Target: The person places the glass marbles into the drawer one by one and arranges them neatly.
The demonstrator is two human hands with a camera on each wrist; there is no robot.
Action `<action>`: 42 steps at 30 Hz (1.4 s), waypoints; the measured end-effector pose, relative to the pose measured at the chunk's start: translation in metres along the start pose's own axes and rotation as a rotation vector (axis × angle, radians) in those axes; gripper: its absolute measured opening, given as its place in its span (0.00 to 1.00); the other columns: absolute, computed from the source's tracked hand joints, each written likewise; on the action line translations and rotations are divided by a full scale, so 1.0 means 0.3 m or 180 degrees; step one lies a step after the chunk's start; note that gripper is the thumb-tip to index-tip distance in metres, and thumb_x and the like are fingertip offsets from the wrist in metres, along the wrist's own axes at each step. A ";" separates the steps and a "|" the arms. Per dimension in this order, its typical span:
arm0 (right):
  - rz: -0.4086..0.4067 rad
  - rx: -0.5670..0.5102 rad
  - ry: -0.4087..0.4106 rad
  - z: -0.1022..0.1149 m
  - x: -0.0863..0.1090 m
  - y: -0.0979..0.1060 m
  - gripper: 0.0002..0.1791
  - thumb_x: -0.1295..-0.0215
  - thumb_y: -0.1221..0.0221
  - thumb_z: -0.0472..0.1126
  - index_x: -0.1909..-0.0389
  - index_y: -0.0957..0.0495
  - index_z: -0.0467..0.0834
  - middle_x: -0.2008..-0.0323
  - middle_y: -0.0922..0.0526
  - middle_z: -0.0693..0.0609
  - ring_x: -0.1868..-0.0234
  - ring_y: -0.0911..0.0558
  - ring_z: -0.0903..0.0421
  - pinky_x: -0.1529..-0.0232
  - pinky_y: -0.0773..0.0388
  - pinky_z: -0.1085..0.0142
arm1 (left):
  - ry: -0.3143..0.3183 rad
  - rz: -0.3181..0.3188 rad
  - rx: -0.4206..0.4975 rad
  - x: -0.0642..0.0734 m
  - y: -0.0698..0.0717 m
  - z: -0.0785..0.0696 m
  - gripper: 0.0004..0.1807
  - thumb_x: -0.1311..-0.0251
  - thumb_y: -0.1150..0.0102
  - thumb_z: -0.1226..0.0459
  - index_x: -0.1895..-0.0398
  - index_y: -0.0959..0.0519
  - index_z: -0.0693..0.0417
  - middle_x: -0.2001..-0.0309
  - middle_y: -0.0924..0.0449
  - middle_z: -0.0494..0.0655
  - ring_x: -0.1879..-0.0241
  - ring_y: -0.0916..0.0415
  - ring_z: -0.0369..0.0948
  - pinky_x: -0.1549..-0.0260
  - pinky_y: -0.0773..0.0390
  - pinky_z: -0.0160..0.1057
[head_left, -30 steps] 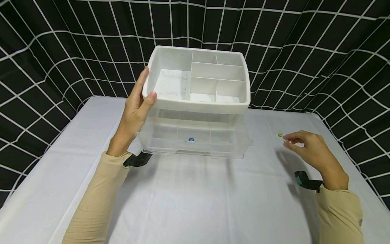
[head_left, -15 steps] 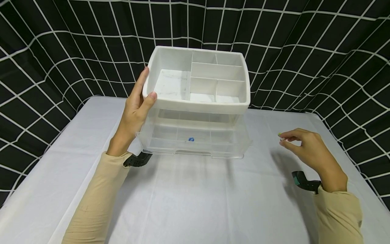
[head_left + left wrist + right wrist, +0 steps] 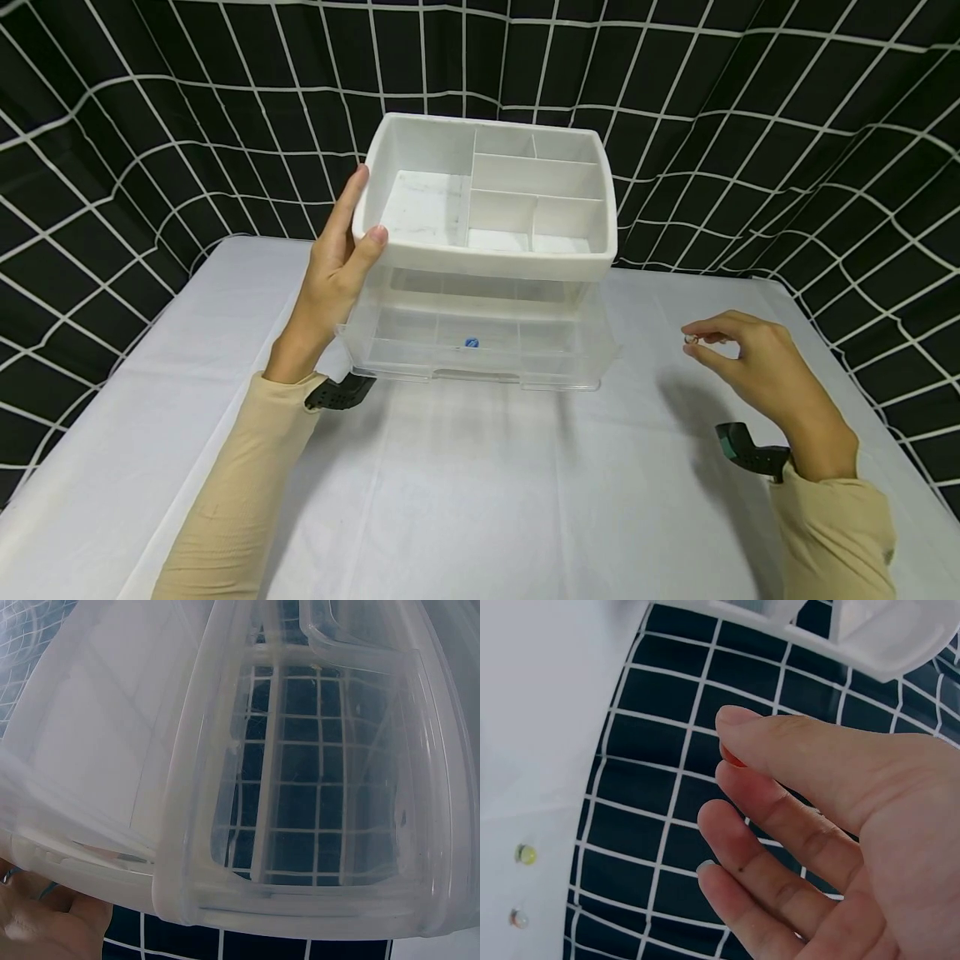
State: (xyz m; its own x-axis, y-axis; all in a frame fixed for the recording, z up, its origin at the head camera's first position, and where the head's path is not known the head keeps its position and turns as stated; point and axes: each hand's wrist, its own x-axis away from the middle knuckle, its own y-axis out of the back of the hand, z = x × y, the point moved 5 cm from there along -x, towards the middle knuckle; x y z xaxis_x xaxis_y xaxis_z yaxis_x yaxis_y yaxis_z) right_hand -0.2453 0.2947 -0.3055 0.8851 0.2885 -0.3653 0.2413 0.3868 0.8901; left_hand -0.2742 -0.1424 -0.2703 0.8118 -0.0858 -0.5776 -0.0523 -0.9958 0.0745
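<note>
My left hand (image 3: 330,267) grips the left side of a white plastic drawer organizer (image 3: 487,262), with the thumb over its front corner. Its divided top tray faces up. Below it, a clear drawer (image 3: 405,367) is pulled out toward me, holding a small blue marble (image 3: 472,342). To the right of the organizer and apart from it, my right hand (image 3: 750,358) pinches a small reddish marble (image 3: 731,756) between thumb and index finger, mostly covered by them. A yellow-green marble (image 3: 526,855) and a clear, orange-tinged marble (image 3: 519,919) lie on the white cloth in the right wrist view.
A white cloth (image 3: 465,500) covers the table. Black curtain with a white grid (image 3: 675,83) hangs behind and along both sides. Black straps (image 3: 341,392) with cameras sit on both wrists.
My right hand has shifted slightly left with the marble between its fingertips, and the yellow-green marble has gone out of sight behind the fingers in the head view. The left hand and organizer stay put.
</note>
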 end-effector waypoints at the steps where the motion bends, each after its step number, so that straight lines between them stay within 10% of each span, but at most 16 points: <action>1: -0.0011 0.0009 0.0009 0.006 -0.001 0.003 0.10 0.42 0.32 0.35 0.59 0.13 0.42 0.62 0.13 0.47 0.60 0.36 0.83 0.67 0.35 0.77 | -0.0003 -0.0001 0.0005 0.000 0.000 -0.001 0.35 0.28 0.56 0.70 0.20 0.51 0.52 0.23 0.45 0.47 0.41 0.32 0.43 0.44 0.29 0.30; 42: -0.0263 0.0091 0.0275 0.183 0.009 0.062 0.13 0.44 0.30 0.35 0.57 0.13 0.45 0.60 0.12 0.52 0.59 0.22 0.63 0.67 0.30 0.78 | -0.0017 -0.0009 0.0020 0.003 -0.001 -0.004 0.35 0.28 0.55 0.70 0.21 0.51 0.53 0.22 0.48 0.45 0.35 0.36 0.47 0.39 0.33 0.29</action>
State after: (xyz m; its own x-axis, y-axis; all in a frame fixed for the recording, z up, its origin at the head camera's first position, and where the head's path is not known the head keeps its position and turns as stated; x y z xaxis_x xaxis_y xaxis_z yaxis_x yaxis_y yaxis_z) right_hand -0.2165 0.2545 -0.2749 0.8245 0.3316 -0.4586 0.3242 0.3874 0.8630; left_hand -0.2727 -0.1421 -0.2700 0.8087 -0.0831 -0.5823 -0.0535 -0.9963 0.0678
